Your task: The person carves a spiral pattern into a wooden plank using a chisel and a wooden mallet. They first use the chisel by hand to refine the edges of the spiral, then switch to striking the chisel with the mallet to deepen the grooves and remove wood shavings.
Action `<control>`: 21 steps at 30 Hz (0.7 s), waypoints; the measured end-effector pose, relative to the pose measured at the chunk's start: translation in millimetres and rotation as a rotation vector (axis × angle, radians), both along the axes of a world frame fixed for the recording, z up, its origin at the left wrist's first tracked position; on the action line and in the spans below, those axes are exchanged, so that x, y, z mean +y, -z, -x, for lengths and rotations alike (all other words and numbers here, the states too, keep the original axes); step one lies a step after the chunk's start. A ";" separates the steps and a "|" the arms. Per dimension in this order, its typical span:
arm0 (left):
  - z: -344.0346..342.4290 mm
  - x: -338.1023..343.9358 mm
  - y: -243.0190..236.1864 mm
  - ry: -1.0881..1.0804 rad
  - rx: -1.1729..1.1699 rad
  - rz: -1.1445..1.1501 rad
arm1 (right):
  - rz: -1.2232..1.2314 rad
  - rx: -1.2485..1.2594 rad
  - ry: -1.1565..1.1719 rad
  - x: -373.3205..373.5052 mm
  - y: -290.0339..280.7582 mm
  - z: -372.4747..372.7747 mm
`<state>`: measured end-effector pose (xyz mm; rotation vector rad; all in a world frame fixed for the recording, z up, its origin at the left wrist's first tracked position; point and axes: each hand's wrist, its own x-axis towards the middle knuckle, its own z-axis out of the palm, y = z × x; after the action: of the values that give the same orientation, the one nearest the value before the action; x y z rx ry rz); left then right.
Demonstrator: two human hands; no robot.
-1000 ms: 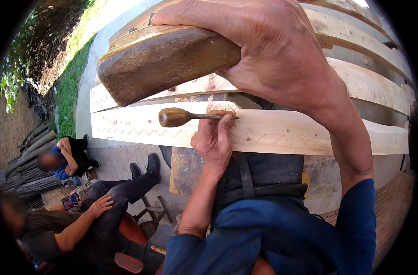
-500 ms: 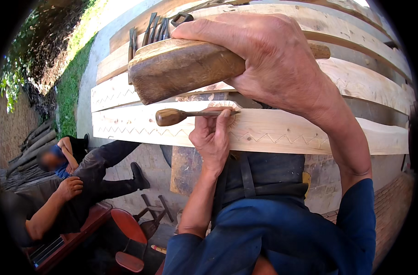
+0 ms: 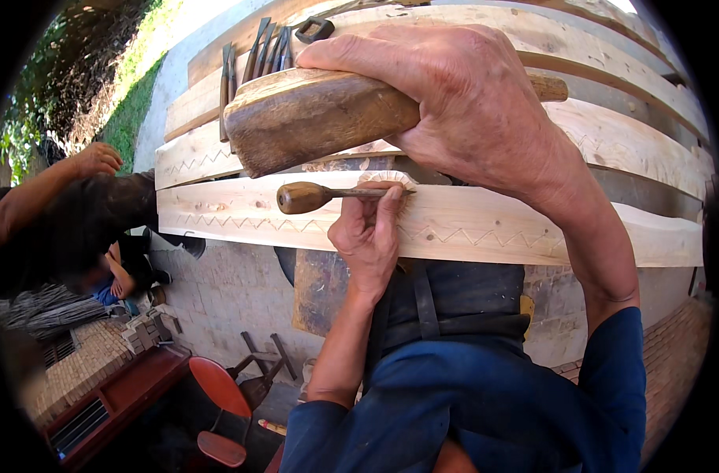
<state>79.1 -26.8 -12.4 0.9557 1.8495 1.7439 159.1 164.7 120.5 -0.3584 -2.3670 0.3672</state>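
Observation:
My left hand (image 3: 369,240) is closed around the metal shaft of a wood chisel (image 3: 305,198). The chisel lies nearly level, with its wooden handle to the left and its tip at a carved, rayed patch (image 3: 389,178) on the far edge of a pale board (image 3: 485,211). Zigzag lines are cut or marked along this board. Above it, my right hand (image 3: 473,98) grips a worn wooden mallet (image 3: 324,118). The mallet's head points left, raised over the chisel and apart from it. Its block hides part of the boards behind.
Several chisels (image 3: 269,49) lie on the boards at the far left, beside a dark metal ring-like piece (image 3: 314,30). More long boards (image 3: 611,71) stretch behind. At left are a person's arm (image 3: 68,169), another seated person (image 3: 123,276), and a red chair (image 3: 219,386).
A nearby person at the left has risen from a sitting pose and moved toward the boards' left end. My chisel handle has shifted slightly right; my mallet is nearly still.

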 end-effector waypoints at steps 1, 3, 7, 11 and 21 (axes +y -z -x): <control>0.0 0.5 -0.2 -0.002 0.016 0.001 | 0.000 -0.004 0.002 0.4 -1.2 -0.2; -0.1 1.4 -0.7 -0.006 0.048 0.002 | -0.003 -0.001 0.004 0.9 -1.8 -0.3; -0.1 -0.1 0.9 -0.015 0.050 0.007 | -0.015 0.040 -0.009 -0.2 2.0 1.4; -0.9 -3.0 -1.4 0.020 0.068 0.034 | -0.075 0.078 -0.011 -0.7 -3.7 6.9; 2.3 -8.3 5.0 -0.078 0.258 -0.044 | -0.376 0.104 -0.199 -23.8 -35.8 48.8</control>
<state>76.8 -35.2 -17.4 1.1885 2.0379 1.7832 110.3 140.9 156.3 0.0709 -2.3111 0.0249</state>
